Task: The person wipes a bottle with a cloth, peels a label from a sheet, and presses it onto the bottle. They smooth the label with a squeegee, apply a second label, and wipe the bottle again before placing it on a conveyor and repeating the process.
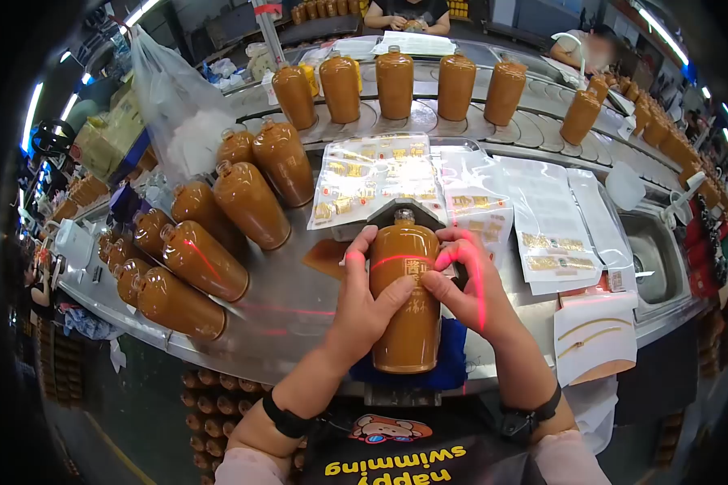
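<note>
A glossy brown bottle (404, 339) lies tilted toward me in front of a dark angled stop, its clear glass neck at the far end. Gold lettering (417, 297) runs down its front. My left hand (362, 303) is closed around the left side, with the thumb pressed on the front beside the lettering. On the right side, my right hand (476, 283) has its fingers curled at the bottle, its thumb at the edge of the lettering. A red laser line crosses the bottle and my right hand. Beneath the bottle is a blue cloth (453, 356).
Several brown bottles (206, 263) stand at left; more line the conveyor (364, 113) behind. Sheets of gold labels (372, 178) lie beyond the bottle, with clear-film sheets (546, 218) at right. A sink (657, 255) is farther right. Two people sit across the conveyor.
</note>
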### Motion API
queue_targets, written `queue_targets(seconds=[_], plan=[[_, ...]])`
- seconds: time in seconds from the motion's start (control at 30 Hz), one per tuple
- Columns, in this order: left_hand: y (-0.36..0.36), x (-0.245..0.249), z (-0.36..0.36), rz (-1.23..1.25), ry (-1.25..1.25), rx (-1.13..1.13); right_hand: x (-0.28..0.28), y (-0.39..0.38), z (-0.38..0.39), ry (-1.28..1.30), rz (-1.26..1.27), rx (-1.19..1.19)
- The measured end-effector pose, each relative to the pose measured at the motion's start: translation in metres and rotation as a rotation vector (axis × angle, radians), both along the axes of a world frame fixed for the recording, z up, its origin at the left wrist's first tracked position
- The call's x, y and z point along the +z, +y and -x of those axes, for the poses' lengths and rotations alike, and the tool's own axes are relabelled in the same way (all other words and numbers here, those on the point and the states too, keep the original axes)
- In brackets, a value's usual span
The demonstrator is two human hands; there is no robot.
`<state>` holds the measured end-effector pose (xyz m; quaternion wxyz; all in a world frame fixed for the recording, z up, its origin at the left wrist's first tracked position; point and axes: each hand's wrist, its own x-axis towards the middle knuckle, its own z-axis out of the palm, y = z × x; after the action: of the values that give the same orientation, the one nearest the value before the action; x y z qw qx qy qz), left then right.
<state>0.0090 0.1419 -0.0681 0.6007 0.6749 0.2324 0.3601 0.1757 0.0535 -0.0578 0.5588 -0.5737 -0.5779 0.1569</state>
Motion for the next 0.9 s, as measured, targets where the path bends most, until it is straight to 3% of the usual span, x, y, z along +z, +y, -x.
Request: queue_targets(seconds=[0.2,0.3,0.37,0.57,0.9], plan=[[0.0005,-0.0049,-0.0004,0.102,-0.087,-0.043,0.0017,0.0029,0.0006,0.003,0.01,-0.003],[-0.0017,-0.0008,-0.0001,0.237,-0.194,-0.108,0.0004,0.0009,-0.0023,0.186,0.08,0.028],[-0.0011,-0.0013,0.0003,0.345,-0.284,-0.147,0.0007,0.0001,-0.0012,0.092,0.047,0.007],[0.0036,-0.0054,0.0028,0.172,-0.125,-0.125,0.0009,0.0009,0.0014,-0.013,0.017,0.0],[-0.0006,-0.001,0.0032,0.244,-0.189,-0.14,0.0006,0.0024,0.0001,-0.066,0.025,0.003]])
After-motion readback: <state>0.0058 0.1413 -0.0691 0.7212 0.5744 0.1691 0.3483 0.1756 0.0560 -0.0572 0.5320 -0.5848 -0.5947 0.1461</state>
